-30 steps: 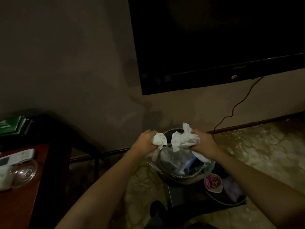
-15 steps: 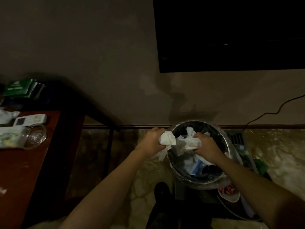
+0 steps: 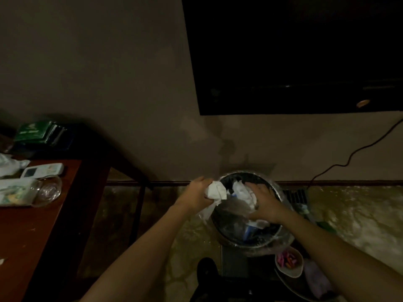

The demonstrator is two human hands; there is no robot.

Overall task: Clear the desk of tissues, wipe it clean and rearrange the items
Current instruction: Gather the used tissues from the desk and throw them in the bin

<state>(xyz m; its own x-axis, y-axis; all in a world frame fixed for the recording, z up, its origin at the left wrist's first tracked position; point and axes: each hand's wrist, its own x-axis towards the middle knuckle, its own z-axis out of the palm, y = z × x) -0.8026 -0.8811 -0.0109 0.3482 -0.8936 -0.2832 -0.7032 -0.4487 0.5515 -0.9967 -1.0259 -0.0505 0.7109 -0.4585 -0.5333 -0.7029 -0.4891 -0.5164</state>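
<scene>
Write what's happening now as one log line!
phase: dumping | left hand: grips wad at bin rim | right hand: spread flat on binned tissues

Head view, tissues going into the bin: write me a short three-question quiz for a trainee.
1. True or false: the left hand grips a crumpled tissue at the rim of the bin.
2. The right hand is: A on the wall; B over the bin's opening, fingers spread on tissues; C on the television.
3. Fill in: the white remote lies on the ____.
Key: 1 true; 2 B; 3 desk.
</scene>
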